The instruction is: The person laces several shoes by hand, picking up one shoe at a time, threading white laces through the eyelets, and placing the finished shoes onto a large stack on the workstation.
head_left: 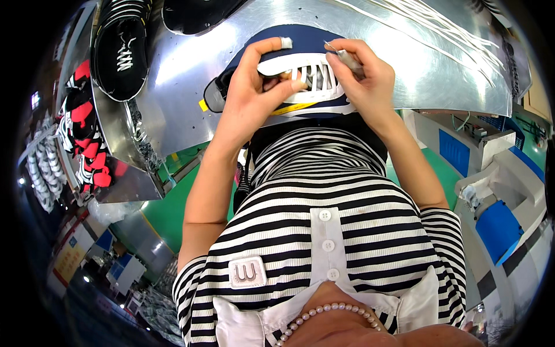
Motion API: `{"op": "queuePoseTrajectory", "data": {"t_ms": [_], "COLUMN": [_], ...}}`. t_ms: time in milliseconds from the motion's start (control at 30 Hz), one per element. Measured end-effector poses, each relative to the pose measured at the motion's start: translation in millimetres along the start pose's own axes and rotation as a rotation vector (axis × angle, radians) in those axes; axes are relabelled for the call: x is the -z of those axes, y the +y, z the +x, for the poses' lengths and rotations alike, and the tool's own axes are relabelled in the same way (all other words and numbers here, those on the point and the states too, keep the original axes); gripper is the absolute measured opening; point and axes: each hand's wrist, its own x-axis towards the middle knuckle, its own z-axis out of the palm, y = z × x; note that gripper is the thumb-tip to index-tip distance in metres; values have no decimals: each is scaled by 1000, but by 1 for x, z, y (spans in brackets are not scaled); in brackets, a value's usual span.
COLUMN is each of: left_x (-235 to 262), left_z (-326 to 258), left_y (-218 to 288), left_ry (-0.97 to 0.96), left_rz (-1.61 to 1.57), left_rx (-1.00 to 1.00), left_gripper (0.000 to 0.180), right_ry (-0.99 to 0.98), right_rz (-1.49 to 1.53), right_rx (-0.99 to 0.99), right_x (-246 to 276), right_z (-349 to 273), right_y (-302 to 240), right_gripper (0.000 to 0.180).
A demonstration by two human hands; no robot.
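Note:
A navy shoe (pixel 315 36) with white laces (pixel 315 81) threaded across its front lies at the near edge of the metal table. My left hand (pixel 254 87) is around the shoe's opening side, some fingers inside it and the thumb by the white tongue (pixel 276 67). The raised index finger has white tape on its tip. My right hand (pixel 370 81) pinches a small hook-like tool (pixel 350 62) with a pale, worn handle. Its thin metal tip points left, above the laced part. A yellow strip (pixel 296 107) shows along the shoe's near side.
A bundle of loose white laces (pixel 439 29) spreads over the metal table (pixel 191 63) at the back right. One black laced shoe (pixel 121 58) stands at the left, another dark shoe (pixel 199 13) behind. Red, black and white pieces (pixel 87 127) hang beyond the table's left edge.

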Motion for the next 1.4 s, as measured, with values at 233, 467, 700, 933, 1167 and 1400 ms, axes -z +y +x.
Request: {"op": "queuePoseTrajectory", "data": {"t_ms": [233,467,700,933,1167,1400], "left_x": [-7,0,-6,9,7,7], "left_z": [-2,4,4,-47,-35,-33], "left_y": [6,0,4,4,-2,-5], "left_ry": [-17,59,22,24,105,113], "left_rz": [60,-31,118,777,848,826], "left_rx": [37,-31,-34,-427,-396,-352], "left_gripper": [54,51,55,54,27,25], "right_ry": [-179,-342,-259,-245,-211,-147], "right_rz": [-301,131,105,97,169,-52], "right_rx": [478,430,157,-473,-373,-197], "right_x": [4,8,4,49,-9,-7], "right_z": [1,-19,-31,-40,-35,-39], "right_y": [-7,-44,-27,-40,-29,-25], "right_gripper": [28,17,18,17,16,14]}}
